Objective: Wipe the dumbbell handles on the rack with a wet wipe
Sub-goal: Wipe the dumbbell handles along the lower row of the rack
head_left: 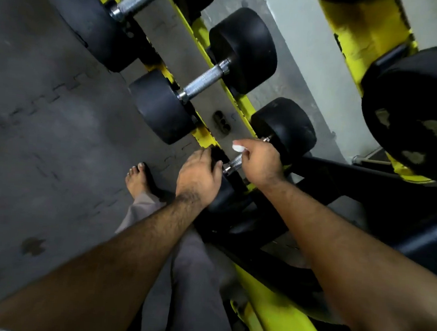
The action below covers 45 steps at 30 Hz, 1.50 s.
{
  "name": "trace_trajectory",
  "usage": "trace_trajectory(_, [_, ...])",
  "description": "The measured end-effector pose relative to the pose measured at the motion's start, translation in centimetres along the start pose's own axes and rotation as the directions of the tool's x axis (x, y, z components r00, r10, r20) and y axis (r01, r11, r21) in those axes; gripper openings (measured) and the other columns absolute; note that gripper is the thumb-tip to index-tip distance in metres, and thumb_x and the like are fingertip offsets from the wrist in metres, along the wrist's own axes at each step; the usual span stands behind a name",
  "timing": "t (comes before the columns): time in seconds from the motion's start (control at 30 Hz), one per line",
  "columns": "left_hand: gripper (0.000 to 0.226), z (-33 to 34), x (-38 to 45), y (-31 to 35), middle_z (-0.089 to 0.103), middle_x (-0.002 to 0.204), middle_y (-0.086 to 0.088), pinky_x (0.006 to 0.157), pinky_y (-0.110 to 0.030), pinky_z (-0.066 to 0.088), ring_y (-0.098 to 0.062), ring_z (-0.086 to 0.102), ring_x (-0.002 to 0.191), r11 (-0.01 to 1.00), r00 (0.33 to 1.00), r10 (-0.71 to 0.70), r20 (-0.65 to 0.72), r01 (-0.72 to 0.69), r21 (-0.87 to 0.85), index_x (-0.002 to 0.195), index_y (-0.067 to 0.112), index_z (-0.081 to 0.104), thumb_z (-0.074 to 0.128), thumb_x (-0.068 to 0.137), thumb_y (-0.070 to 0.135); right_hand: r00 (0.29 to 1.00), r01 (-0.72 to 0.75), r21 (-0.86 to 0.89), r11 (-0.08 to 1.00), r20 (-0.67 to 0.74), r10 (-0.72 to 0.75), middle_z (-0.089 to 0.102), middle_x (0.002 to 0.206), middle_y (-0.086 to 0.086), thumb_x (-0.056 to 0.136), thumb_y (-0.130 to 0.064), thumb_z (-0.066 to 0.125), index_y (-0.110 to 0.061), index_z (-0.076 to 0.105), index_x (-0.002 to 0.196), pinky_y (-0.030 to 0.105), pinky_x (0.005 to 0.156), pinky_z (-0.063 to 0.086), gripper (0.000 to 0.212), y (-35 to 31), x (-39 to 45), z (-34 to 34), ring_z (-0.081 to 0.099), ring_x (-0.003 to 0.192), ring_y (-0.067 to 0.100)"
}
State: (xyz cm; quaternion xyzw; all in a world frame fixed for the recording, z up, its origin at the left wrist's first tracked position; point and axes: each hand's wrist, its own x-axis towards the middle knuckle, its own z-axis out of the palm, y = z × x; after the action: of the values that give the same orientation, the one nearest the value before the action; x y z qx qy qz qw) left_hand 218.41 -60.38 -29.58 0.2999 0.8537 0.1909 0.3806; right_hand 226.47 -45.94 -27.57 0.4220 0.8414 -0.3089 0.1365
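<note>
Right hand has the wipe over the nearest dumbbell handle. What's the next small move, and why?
Probably press the wet wipe down and slide it along the nearest handle. The right hand pinches the wipe just above the bar, and the left hand rests on that dumbbell's front weight, apparently steadying it. Whether the wipe touches the handle yet is unclear.

no readable text, labels or numbers, dumbbells [242, 50] unmarked
</note>
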Motion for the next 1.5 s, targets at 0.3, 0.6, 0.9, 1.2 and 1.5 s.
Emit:
trace_trajectory(0.3, [0.050, 2.8, 0.5, -0.1, 0.066, 0.108, -0.012, 0.088, -0.040, 0.049, -0.031, 0.061, 0.100, 0.993, 0.975, -0.046, -0.217, 0.069, 0.098, 0.121, 0.004, 0.061, 0.040, 0.093, 0.040, 0.824, 0.566, -0.396, 0.723, 0.253, -0.507, 0.072, 0.112, 0.011, 0.086, -0.015, 0.042, -0.006, 0.071, 0.114, 0.043, 0.104, 0.049, 0.041, 4.9, -0.6, 3.3, 0.066, 0.115, 0.030])
trace_trajectory(0.6, [0.053, 2.9, 0.6, -0.2, 0.066, 0.114, -0.012, 0.093, -0.040, 0.049, -0.030, 0.061, 0.105, 0.992, 0.969, -0.049, -0.243, 0.074, 0.098, 0.126, 0.004, 0.060, 0.040, 0.092, 0.041, 0.832, 0.525, -0.498, 0.690, 0.132, -0.539, 0.069, 0.113, 0.014, 0.087, -0.013, 0.050, -0.007, 0.068, 0.110, 0.044, 0.111, 0.040, 0.030, 6.5, 0.8, 2.8, 0.061, 0.119, 0.031])
trace_trajectory(0.9, [0.055, 3.2, 0.6, -0.4, 0.066, 0.119, -0.012, 0.097, -0.041, 0.047, -0.030, 0.060, 0.110, 0.992, 0.968, -0.060, -0.244, 0.086, 0.097, 0.127, 0.005, 0.059, 0.039, 0.093, 0.043, 0.843, 0.499, -0.554, 0.667, 0.129, -0.523, 0.071, 0.115, 0.017, 0.082, -0.014, 0.038, -0.003, 0.071, 0.109, 0.042, 0.107, 0.044, 0.045, 6.5, 1.1, 1.6, 0.064, 0.116, 0.033])
trace_trajectory(1.2, [0.054, 3.1, 0.7, -0.5, 0.066, 0.116, -0.013, 0.096, -0.040, 0.047, -0.031, 0.060, 0.108, 0.992, 0.967, -0.048, -0.250, 0.076, 0.101, 0.125, 0.005, 0.060, 0.038, 0.093, 0.042, 0.869, 0.455, -0.570, 0.684, 0.116, -0.481, 0.072, 0.114, 0.015, 0.077, -0.009, 0.061, -0.005, 0.072, 0.107, 0.042, 0.107, 0.046, 0.033, 6.7, 1.2, 2.2, 0.065, 0.116, 0.031])
trace_trajectory(1.5, [0.049, 3.5, 0.6, -0.7, 0.066, 0.125, -0.012, 0.105, -0.037, 0.043, -0.027, 0.060, 0.118, 0.997, 0.949, -0.054, -0.311, 0.068, 0.034, 0.129, 0.004, 0.061, 0.032, 0.101, 0.032, 0.887, 0.406, -0.541, 0.736, 0.039, -0.461, 0.070, 0.118, 0.016, 0.083, -0.013, 0.041, -0.005, 0.073, 0.109, 0.041, 0.107, 0.045, 0.042, 6.8, 0.9, 1.8, 0.064, 0.116, 0.032])
